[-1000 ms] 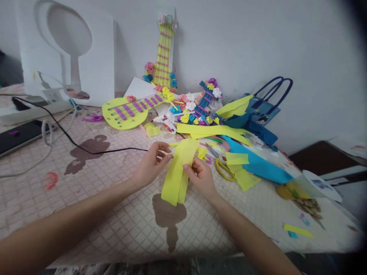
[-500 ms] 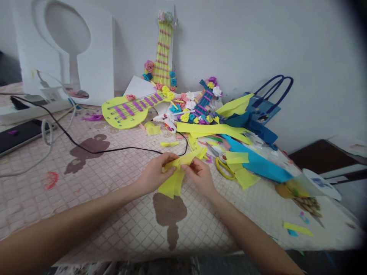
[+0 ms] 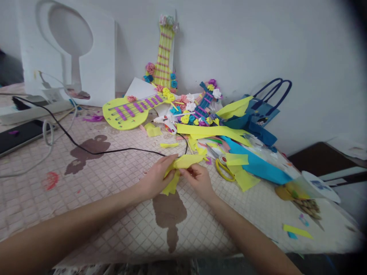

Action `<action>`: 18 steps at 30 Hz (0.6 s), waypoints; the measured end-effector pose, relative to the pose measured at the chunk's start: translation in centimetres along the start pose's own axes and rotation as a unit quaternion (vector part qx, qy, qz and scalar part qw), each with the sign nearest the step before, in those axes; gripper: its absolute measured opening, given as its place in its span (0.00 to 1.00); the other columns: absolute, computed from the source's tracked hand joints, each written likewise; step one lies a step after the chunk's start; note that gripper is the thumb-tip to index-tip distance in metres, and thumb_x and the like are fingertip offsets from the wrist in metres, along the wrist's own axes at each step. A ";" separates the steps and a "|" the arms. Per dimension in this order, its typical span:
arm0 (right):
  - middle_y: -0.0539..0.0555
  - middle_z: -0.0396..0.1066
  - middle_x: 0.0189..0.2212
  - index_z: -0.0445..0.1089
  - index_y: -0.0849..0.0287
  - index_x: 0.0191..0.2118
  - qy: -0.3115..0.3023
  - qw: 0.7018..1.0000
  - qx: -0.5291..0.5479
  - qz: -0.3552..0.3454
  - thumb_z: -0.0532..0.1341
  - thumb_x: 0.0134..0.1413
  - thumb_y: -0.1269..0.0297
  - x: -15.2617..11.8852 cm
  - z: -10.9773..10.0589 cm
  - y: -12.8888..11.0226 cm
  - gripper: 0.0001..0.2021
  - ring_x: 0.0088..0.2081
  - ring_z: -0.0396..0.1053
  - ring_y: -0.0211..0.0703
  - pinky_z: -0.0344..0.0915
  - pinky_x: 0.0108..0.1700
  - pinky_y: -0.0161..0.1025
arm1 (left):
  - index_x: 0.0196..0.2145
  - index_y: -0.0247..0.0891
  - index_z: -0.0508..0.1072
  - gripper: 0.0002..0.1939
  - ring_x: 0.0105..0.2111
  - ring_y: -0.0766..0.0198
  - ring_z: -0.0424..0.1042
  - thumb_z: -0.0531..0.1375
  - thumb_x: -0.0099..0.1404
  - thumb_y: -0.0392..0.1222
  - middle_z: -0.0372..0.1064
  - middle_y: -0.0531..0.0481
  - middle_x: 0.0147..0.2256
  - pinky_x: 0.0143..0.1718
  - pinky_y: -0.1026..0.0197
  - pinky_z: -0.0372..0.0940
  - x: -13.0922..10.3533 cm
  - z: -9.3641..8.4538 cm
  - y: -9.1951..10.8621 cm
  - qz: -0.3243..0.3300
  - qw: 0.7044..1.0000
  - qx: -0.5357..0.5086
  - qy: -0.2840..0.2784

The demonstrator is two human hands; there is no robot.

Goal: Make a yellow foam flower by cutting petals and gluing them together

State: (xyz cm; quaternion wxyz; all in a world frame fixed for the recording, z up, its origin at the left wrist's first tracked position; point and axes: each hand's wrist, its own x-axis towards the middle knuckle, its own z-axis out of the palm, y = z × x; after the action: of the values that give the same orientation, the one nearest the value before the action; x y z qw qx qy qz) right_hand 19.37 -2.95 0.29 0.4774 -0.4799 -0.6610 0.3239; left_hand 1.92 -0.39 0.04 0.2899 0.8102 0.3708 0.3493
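A strip of yellow crepe paper (image 3: 187, 160) is held between both hands above the table, folded over itself, with a loose end hanging below. My left hand (image 3: 158, 176) is closed on its left part, thumb in front. My right hand (image 3: 200, 181) pinches the lower edge from the right; some of its fingertips are hidden behind the paper. Just right of that hand lie yellow-handled scissors (image 3: 224, 168) beside pieces of yellow crepe paper (image 3: 243, 178).
Yellow paper guitar (image 3: 126, 113) and white glue gun (image 3: 166, 123) lie behind the hands; another decorated guitar (image 3: 164, 57) leans on the wall. A black cable (image 3: 94, 152) crosses the left side near a phone (image 3: 25, 135). A blue bag (image 3: 262, 114) stands at the back right.
The hanging yellow paper has been folded and gathered more, so less of it hangs down. My left hand has turned slightly over it; my right hand has moved a little lower.
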 end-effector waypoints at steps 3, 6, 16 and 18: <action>0.51 0.71 0.26 0.70 0.58 0.29 0.014 0.999 0.027 0.020 0.61 0.52 0.59 0.0 0.0 0.0 0.08 0.28 0.69 0.40 0.67 0.31 0.38 | 0.57 0.33 0.60 0.23 0.55 0.54 0.62 0.51 0.64 0.37 0.63 0.37 0.55 0.56 0.49 0.59 0.1 0.0 -0.1 0.004 1.000 0.006 0.018; 0.51 0.71 0.24 0.69 0.58 0.27 0.013 0.999 0.029 0.020 0.61 0.52 0.58 0.0 0.1 -0.1 0.09 0.26 0.69 0.40 0.67 0.30 0.38 | 0.59 0.35 0.57 0.26 0.57 0.52 0.60 0.55 0.64 0.42 0.60 0.37 0.56 0.57 0.47 0.58 0.0 0.0 0.0 0.038 0.999 0.014 0.022; 0.51 0.72 0.24 0.71 0.58 0.29 0.007 0.997 0.063 0.035 0.63 0.50 0.58 0.0 0.1 0.1 0.08 0.26 0.71 0.41 0.70 0.31 0.40 | 0.62 0.36 0.52 0.26 0.59 0.55 0.56 0.46 0.67 0.34 0.57 0.37 0.58 0.58 0.47 0.56 0.0 0.2 -0.3 0.080 0.996 0.043 0.015; 0.50 0.71 0.24 0.71 0.57 0.28 0.032 0.995 0.081 0.043 0.64 0.49 0.58 0.1 0.1 0.0 0.08 0.26 0.70 0.41 0.70 0.30 0.40 | 0.61 0.35 0.53 0.24 0.59 0.56 0.56 0.45 0.68 0.34 0.57 0.37 0.59 0.59 0.47 0.56 0.2 -0.1 -0.3 0.073 0.996 0.042 0.021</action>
State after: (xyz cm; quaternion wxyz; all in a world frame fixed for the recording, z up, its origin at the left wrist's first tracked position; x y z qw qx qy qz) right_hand 19.30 -2.85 0.25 0.5213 -0.4779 -0.5952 0.3815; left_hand 1.83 -0.10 -0.06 0.2219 0.8388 0.3312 0.3708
